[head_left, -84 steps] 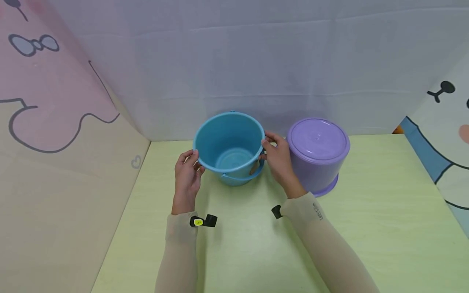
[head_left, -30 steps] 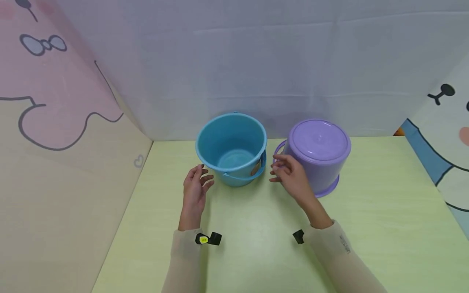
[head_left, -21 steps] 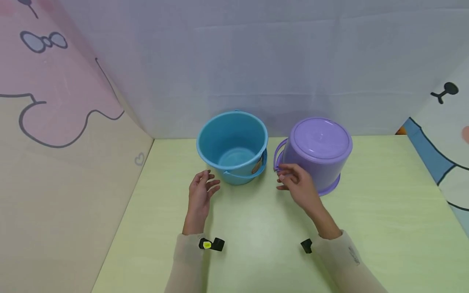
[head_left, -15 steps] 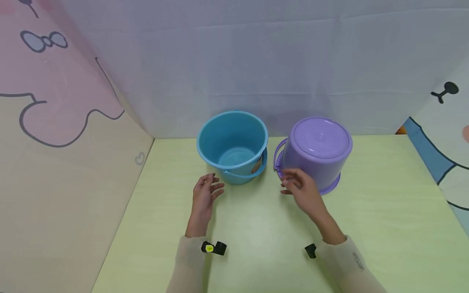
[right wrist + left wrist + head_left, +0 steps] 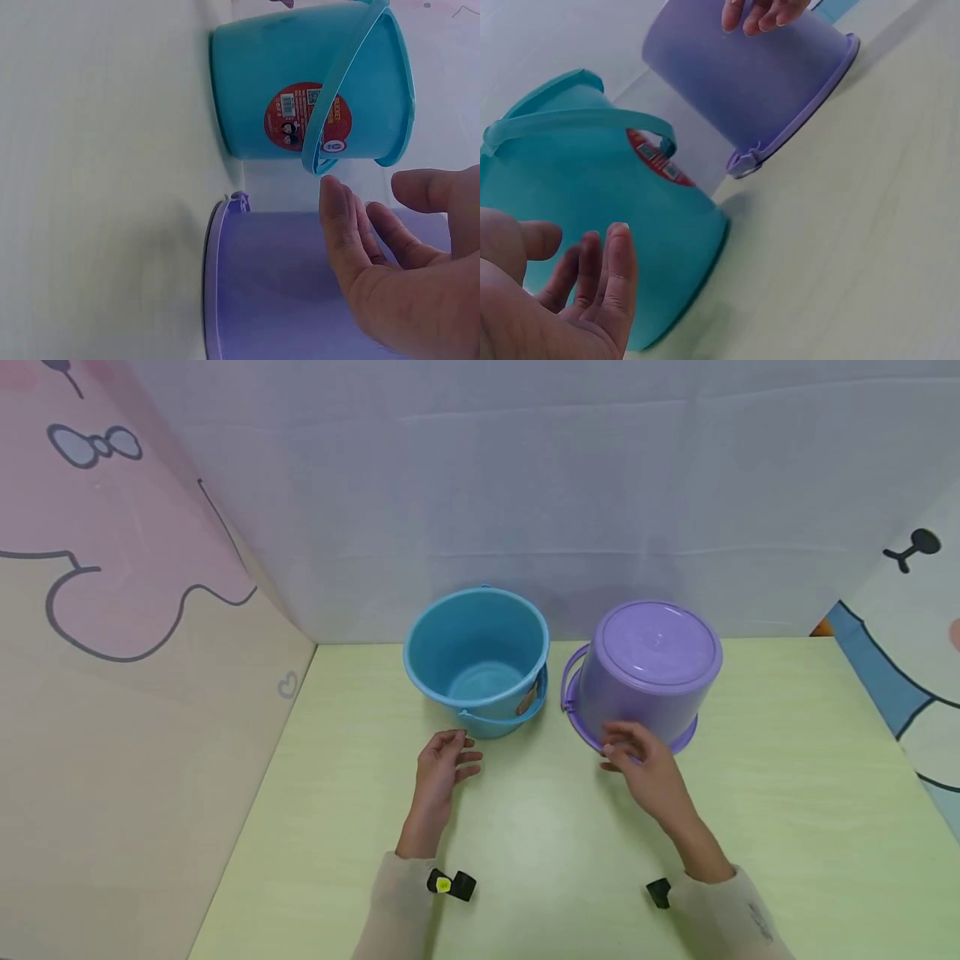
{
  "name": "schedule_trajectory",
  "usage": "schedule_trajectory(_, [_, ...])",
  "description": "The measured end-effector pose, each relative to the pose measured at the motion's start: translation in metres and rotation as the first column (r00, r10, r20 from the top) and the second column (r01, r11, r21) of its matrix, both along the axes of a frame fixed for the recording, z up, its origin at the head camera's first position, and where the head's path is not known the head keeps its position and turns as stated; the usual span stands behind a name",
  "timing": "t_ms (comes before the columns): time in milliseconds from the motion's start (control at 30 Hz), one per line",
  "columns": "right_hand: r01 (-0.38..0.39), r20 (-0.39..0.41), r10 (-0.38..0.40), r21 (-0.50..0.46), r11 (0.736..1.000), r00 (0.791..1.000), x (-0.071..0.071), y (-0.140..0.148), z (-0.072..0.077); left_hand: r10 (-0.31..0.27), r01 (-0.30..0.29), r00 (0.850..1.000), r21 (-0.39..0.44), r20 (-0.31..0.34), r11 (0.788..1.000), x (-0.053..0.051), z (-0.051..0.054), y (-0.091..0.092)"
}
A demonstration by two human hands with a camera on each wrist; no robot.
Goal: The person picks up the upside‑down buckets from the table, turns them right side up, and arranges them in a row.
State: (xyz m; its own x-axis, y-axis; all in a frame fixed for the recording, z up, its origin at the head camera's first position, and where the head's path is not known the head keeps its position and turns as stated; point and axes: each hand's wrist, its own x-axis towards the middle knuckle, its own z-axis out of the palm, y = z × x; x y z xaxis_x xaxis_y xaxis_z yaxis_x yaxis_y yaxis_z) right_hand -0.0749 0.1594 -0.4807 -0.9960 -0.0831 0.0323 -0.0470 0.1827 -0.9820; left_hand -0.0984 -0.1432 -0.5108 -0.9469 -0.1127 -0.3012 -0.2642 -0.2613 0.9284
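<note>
Nearest to me on my feed are two pale sleeves, each with a small black device at the cuff. Past them, the left hand holds its fingers loosely bent and spread, thumb apart. The right hand is likewise relaxed, fingers gently curved, thumb set away from them. Under both I see the pale yellow-green table.

Just beyond the left hand's fingertips, the blue bucket stands upright, its handle hanging down on the side toward the hands. A red label sits on its wall. Directly beyond the right hand is the purple bucket, upside down, base uppermost; I cannot tell whether the fingers touch it. Its handle loop lies on the left hand's side. Farthest from the hands hangs a greyish cloth.
</note>
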Motion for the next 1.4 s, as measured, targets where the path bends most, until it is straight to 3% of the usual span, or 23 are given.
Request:
schedule_trajectory(333, [0.035, -0.054, -0.032, 0.055, 0.998, 0.998, 0.008, 0.019, -0.006, -0.116, 0.114, 0.993, -0.081, -0.016, 0.990, 0.002, -0.005, 0.019])
schedule_trajectory(733, [0.098, -0.086, -0.087, 0.126, 0.987, 0.992, 0.012, 0.040, -0.012, -0.219, 0.214, 0.975, -0.129, -0.029, 0.968, 0.003, -0.002, 0.042])
schedule_trajectory(1167, [0.176, -0.117, -0.163, 0.118, 0.977, 0.980, 0.011, 0.058, -0.020, -0.278, 0.270, 0.960, -0.154, -0.031, 0.951, -0.001, -0.002, 0.062])
schedule_trajectory(1400, [0.204, -0.131, -0.181, 0.190, 0.960, 0.975, 0.012, 0.071, -0.024, -0.295, 0.288, 0.955, -0.136, -0.030, 0.948, -0.004, -0.003, 0.075])
